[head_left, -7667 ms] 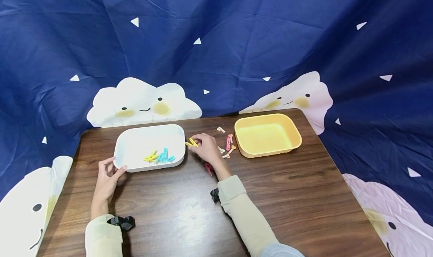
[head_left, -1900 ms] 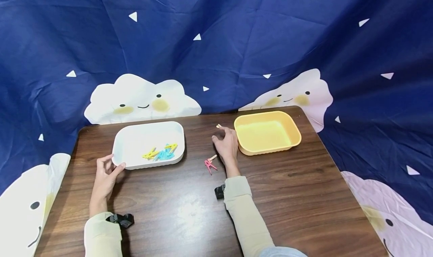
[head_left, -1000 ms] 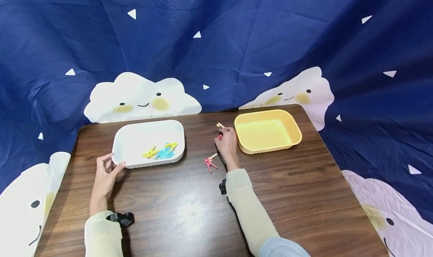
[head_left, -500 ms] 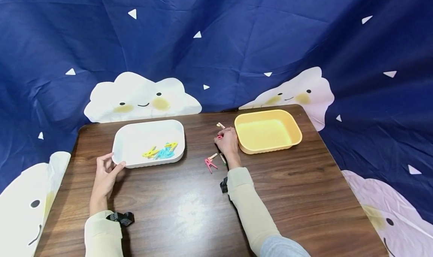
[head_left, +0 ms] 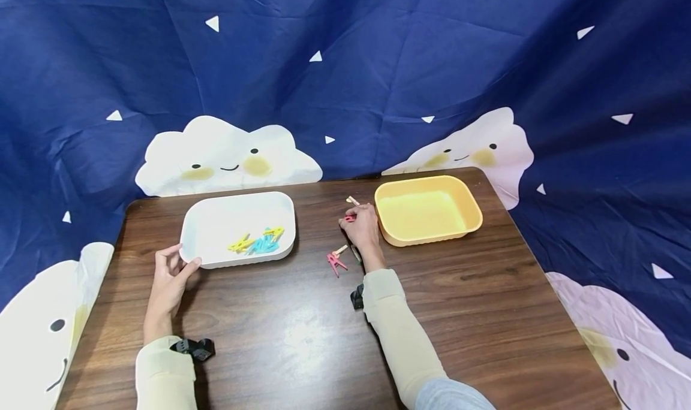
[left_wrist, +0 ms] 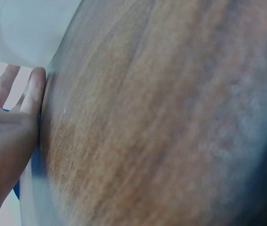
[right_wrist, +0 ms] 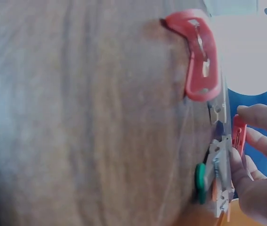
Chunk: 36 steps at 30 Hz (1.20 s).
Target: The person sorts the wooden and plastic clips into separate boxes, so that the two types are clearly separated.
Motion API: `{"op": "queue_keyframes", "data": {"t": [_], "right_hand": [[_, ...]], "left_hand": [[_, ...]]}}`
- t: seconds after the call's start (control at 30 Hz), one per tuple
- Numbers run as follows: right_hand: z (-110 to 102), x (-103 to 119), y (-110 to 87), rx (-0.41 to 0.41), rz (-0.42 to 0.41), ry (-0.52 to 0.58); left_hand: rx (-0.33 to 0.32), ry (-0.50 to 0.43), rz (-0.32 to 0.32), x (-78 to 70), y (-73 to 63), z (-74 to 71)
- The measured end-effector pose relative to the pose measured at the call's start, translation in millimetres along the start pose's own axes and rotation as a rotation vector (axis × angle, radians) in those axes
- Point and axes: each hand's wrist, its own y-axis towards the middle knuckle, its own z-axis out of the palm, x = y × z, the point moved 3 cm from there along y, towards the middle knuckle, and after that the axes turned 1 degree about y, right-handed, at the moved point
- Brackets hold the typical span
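Note:
My left hand (head_left: 168, 281) grips the near left corner of a white tray (head_left: 210, 224), its thumb at the front rim and its fingers along the side. Yellow clothespins (head_left: 240, 243) and blue clothespins (head_left: 263, 244) lie inside that tray. Close to the yellow tray's left side, my right hand (head_left: 365, 233) pinches a red clothespin (right_wrist: 238, 134) between thumb and fingertips. Another red clothespin (head_left: 336, 263) lies on the table nearer the front, touching or overlapping a small wooden clothespin (head_left: 340, 250). A wooden clothespin with a green decoration (right_wrist: 200, 183) lies beside the right wrist.
A yellow tray (head_left: 396, 237) with nothing in it stands at the back right. Behind my right fingertips lies one more small wooden clothespin (head_left: 353, 201). The brown wooden table (head_left: 259, 338) ends at a blue curtain (head_left: 356, 68) with clouds.
My right hand has gone from a yellow clothespin by the white tray to a red one beside the yellow tray. More yellow shows in the white tray. My left hand keeps its place.

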Motion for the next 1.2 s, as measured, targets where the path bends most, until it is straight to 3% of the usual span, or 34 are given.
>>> {"op": "queue_keyframes", "data": {"t": [0.27,0.7,1.2], "right_hand": [[-3.1,7.3,-1.0,-0.014,0.015,0.041],[-1.5,32.0,-9.9,-0.022,-0.072,0.099],[0.0,58.7,-15.7,0.006,-0.134,0.156]], "left_hand": [[-0.006,0.004,-0.008,-1.8,-0.6,1.8],[-0.005,-0.041,-0.02,-1.5,-0.3,1.1],[0.016,0.039,-0.016,-2.4,0.3,-0.3]]}}
